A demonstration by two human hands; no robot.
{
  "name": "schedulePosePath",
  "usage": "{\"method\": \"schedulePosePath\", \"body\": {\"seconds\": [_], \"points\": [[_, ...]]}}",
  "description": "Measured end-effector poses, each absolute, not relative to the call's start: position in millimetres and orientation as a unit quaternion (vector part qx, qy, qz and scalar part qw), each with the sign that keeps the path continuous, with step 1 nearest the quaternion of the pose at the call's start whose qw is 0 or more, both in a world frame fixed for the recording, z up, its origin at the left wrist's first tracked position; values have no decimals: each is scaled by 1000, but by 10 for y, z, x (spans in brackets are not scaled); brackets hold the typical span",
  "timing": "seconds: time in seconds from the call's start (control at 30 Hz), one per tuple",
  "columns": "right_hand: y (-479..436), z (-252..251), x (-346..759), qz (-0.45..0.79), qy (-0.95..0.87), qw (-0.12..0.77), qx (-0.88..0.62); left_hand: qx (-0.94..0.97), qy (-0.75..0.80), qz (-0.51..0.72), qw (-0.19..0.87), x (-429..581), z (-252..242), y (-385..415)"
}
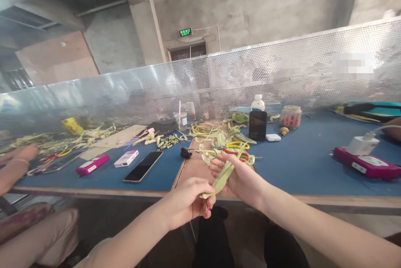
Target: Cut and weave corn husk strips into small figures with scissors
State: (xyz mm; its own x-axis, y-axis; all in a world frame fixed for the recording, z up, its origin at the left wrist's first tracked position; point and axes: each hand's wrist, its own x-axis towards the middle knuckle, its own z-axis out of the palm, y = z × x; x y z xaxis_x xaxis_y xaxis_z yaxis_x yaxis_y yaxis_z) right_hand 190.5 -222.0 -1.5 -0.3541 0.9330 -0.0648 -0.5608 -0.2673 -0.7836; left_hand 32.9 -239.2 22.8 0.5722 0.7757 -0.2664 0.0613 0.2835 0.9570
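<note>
My left hand (184, 201) pinches the lower end of a pale green husk leaf (222, 179) between thumb and fingers, just off the table's front edge. The leaf slants up to the right, across the palm side of my right hand (246, 178). That hand's fingers are stretched out and apart behind the leaf, touching it. Beyond the hands lie scissors with yellow handles (239, 146) and an orange-red handle (243, 155), partly hidden by my right hand. Loose husk strips (216, 136) are heaped behind them.
Left on the blue table (291, 167) are a phone (144, 167), a small box (126, 158) and a magenta device (92, 165). A dark upright phone (257, 126), a jar (290, 116) and another magenta device (366, 163) stand right. Another person's hand (19, 161) is far left.
</note>
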Motion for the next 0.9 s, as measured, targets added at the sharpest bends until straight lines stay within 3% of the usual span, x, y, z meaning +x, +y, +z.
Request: {"method": "schedulePosePath", "body": {"seconds": [0.17, 0.33, 0.63, 0.9], "points": [[-2510, -104, 1862, 746, -460, 440, -196, 623, 413, 263, 611, 318, 338, -2470], [-2566, -134, 1898, 687, -502, 478, -221, 687, 414, 251, 542, 356, 287, -2484], [-2484, -223, 1953, 663, -444, 546, -255, 706, 394, 236, 538, 367, 207, -2448], [-2237, -213, 1964, 699, -274, 617, -237, 683, 398, 196, 580, 392, 78, -2479]]}}
